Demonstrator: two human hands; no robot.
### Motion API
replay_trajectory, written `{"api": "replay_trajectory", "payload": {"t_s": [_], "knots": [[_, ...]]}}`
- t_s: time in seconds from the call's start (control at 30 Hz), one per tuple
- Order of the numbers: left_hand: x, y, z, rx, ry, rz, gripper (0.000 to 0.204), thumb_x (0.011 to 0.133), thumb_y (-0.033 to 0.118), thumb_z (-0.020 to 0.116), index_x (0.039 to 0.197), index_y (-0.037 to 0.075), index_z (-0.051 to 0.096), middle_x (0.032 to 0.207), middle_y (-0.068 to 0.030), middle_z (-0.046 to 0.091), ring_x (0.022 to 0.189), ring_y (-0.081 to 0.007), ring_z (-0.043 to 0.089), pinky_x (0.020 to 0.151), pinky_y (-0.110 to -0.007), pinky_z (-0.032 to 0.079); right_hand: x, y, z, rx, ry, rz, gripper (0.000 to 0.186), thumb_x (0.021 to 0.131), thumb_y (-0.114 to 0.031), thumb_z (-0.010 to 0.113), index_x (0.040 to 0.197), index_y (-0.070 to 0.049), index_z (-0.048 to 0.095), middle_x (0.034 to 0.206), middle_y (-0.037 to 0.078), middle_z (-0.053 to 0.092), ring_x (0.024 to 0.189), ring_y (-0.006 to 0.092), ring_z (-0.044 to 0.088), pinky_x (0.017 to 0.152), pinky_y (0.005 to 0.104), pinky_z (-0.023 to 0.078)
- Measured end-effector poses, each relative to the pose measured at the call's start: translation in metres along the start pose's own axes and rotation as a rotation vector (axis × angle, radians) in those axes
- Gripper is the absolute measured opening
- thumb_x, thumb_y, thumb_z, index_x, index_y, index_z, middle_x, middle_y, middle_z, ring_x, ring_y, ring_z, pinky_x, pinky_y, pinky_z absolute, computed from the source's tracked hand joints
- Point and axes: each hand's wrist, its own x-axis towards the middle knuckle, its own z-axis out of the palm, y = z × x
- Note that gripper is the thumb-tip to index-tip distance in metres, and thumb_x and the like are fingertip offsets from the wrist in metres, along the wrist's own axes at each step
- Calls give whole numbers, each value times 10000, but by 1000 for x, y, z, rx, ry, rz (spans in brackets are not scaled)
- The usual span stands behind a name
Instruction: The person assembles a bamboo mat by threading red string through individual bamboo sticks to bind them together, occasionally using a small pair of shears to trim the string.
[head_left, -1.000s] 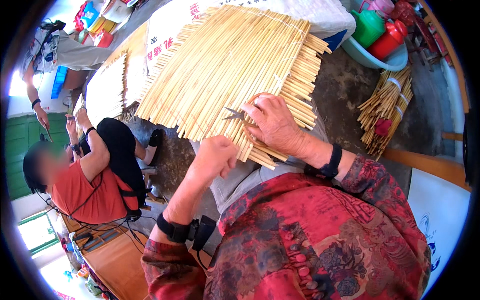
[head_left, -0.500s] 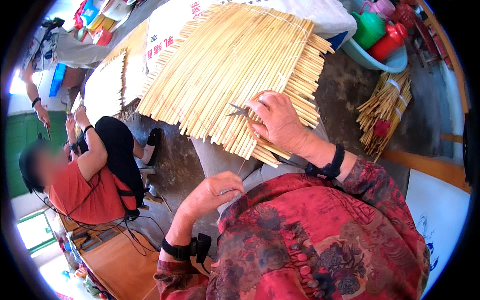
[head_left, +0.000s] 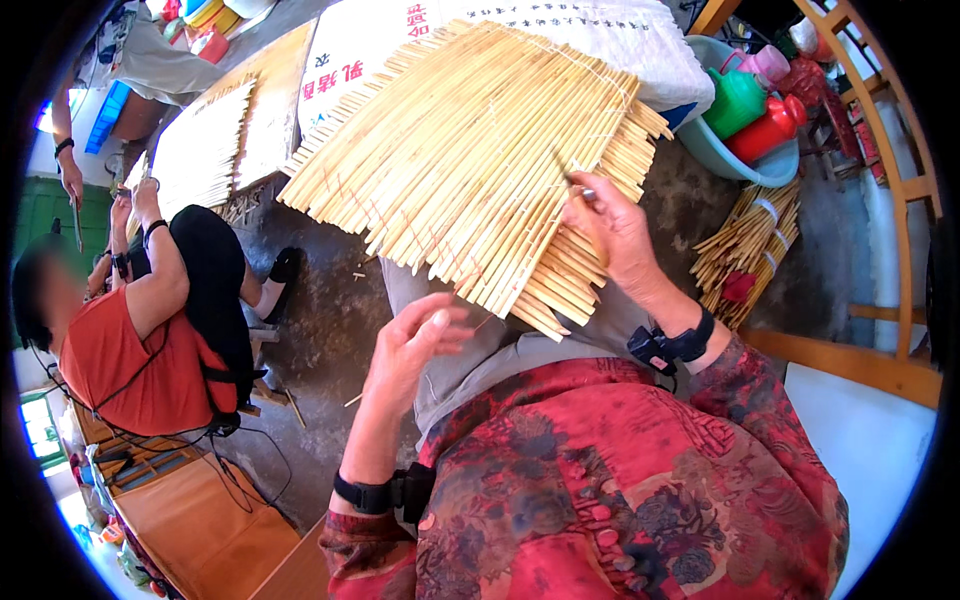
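The mat (head_left: 470, 160) of pale split sticks lies tilted across our lap, its near edge over our knees and its far edge propped on the white sack (head_left: 600, 40) behind it, which brings the edge we work on close. From the head camera we see our right hand (head_left: 610, 235) resting on the mat's right edge, fingers curled shut around a thin stick or tool whose kind we cannot tell. Our left hand (head_left: 410, 345) hovers just below the mat's near edge, fingers loosely bent, thumb meeting fingertips as if pinching a fine thread, which is too thin to make out. Right of the mat a bundle of sticks (head_left: 745, 250) lies on the grey concrete floor (head_left: 330, 300) beside a blue basin (head_left: 740, 165). Left of the mat a seated person in red (head_left: 130, 350) works another mat.
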Motion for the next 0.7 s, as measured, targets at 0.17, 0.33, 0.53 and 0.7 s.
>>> {"api": "replay_trajectory", "payload": {"t_s": [0.17,0.33,0.53,0.7], "knots": [[26,-11,25,-457,-152,46,535,953,272,546,1348,-57,399,1200,-147,585,1073,-222,592,889,-378,486,43,32,-69,-323,167,-26,325,852,-83,675,1157,-9,589,928,103,655,816,119,633,668,248,504],[38,2,45,-364,-29,-108,390,955,105,458,1302,-66,417,1247,-163,544,1096,-269,578,923,-447,498,123,84,-168,-515,325,97,356,813,-201,693,1102,-9,614,946,156,676,863,209,656,747,315,503],[38,-1,44,-407,-15,-69,367,940,85,483,1270,-75,454,1222,-179,567,1067,-290,603,837,-460,550,189,158,-251,-880,495,52,325,762,-143,654,1074,-59,618,956,176,636,904,342,626,776,413,496],[27,3,47,-401,142,-61,385,934,109,515,1269,-76,468,1193,-177,587,1034,-288,622,802,-444,567,235,206,-253,-1190,395,45,244,815,-121,569,1045,-76,637,919,226,631,887,402,613,770,457,494]]}}
